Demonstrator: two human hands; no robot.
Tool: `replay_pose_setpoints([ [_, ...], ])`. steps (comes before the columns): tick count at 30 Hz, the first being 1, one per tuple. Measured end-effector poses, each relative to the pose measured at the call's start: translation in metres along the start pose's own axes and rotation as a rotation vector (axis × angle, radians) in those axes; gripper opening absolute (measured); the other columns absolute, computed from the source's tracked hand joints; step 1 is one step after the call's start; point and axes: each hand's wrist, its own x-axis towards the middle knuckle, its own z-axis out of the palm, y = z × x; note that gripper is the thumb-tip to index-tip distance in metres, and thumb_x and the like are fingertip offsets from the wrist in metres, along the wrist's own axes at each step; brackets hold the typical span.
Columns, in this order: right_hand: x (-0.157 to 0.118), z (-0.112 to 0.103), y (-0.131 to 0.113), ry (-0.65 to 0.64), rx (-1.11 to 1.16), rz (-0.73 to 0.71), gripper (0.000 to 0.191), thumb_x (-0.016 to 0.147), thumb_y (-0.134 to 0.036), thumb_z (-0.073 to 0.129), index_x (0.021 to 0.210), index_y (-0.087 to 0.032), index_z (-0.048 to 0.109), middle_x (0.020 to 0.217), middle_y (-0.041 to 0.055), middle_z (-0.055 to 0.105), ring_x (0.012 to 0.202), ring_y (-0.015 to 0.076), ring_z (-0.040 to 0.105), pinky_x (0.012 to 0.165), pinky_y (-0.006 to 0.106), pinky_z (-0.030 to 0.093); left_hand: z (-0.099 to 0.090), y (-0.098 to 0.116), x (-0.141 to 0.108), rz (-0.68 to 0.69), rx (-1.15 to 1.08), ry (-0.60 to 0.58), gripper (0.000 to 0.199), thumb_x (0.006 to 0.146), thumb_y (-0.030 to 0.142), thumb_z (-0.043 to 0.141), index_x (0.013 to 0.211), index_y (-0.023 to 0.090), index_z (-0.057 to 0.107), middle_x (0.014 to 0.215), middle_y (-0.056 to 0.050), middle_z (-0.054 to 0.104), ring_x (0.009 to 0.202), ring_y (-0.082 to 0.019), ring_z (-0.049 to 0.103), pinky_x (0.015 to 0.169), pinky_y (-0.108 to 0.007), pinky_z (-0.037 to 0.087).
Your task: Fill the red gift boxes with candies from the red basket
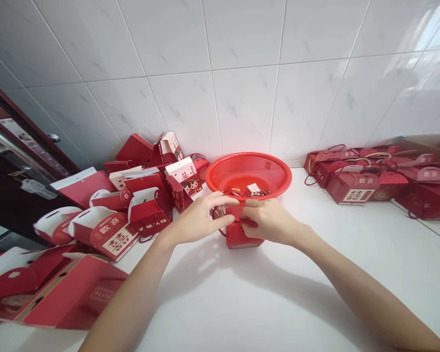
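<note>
A small red gift box [244, 238] stands on the white tabletop in front of me, just this side of a red plastic basket. My left hand [201, 215] is at its left top edge, thumb and forefinger curled about the upper part. A dark red cord [222, 231] shows by the box's left side, below those fingers. From the right, my right hand [269, 221] grips the top flaps with bent fingers. Both hands hide much of the box's top. In the red basket [249, 164] lie several small wrapped items [254, 189], partly hidden by its near rim.
Open red gift boxes [104, 227] crowd the table's left side, some tipped. Closed red boxes with cord handles [352, 186] stand together at the right, near a brown cardboard box [430, 143]. A tiled wall [242, 107] rises behind the white table [220, 308].
</note>
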Motion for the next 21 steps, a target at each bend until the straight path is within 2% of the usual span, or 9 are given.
replay_pose_setpoints([
  [6, -0.011, -0.014, -0.008, 0.144, -0.086, -0.094, 0.020, 0.084, -0.013, 0.047, 0.070, -0.016, 0.062, 0.068, 0.0019, 0.052, 0.055, 0.0108, 0.025, 0.054, 0.031, 0.015, -0.010, 0.012, -0.013, 0.073, -0.056, 0.109, 0.032, 0.087, 0.033, 0.063, 0.117, 0.025, 0.070, 0.093, -0.003, 0.064, 0.080, -0.016, 0.060, 0.074, -0.030, 0.053],
  [11, -0.019, -0.023, -0.015, 0.224, -0.129, -0.146, 0.023, 0.084, -0.010, 0.043, 0.072, -0.016, 0.062, 0.067, 0.0020, 0.051, 0.055, 0.0111, 0.027, 0.054, 0.031, 0.016, -0.015, 0.017, -0.019, 0.106, -0.127, 0.137, 0.031, 0.088, 0.030, 0.063, 0.117, 0.024, 0.070, 0.088, -0.002, 0.062, 0.077, -0.015, 0.059, 0.071, -0.029, 0.052],
  [16, -0.022, -0.027, -0.018, 0.229, -0.123, -0.143, 0.025, 0.084, -0.011, 0.041, 0.071, -0.015, 0.062, 0.067, 0.0022, 0.051, 0.055, 0.0110, 0.026, 0.053, 0.031, 0.015, -0.015, 0.020, -0.021, 0.107, -0.147, 0.154, 0.030, 0.088, 0.030, 0.064, 0.117, 0.024, 0.070, 0.088, -0.002, 0.062, 0.080, -0.015, 0.060, 0.071, -0.028, 0.051],
  [21, -0.016, -0.023, -0.013, 0.138, -0.047, -0.081, 0.019, 0.082, -0.013, 0.048, 0.073, -0.015, 0.065, 0.070, 0.0019, 0.054, 0.055, 0.0103, 0.025, 0.053, 0.030, 0.016, -0.015, 0.021, -0.021, 0.064, -0.265, 0.128, 0.035, 0.088, 0.035, 0.064, 0.120, 0.021, 0.068, 0.104, -0.007, 0.068, 0.089, -0.018, 0.064, 0.078, -0.031, 0.056],
])
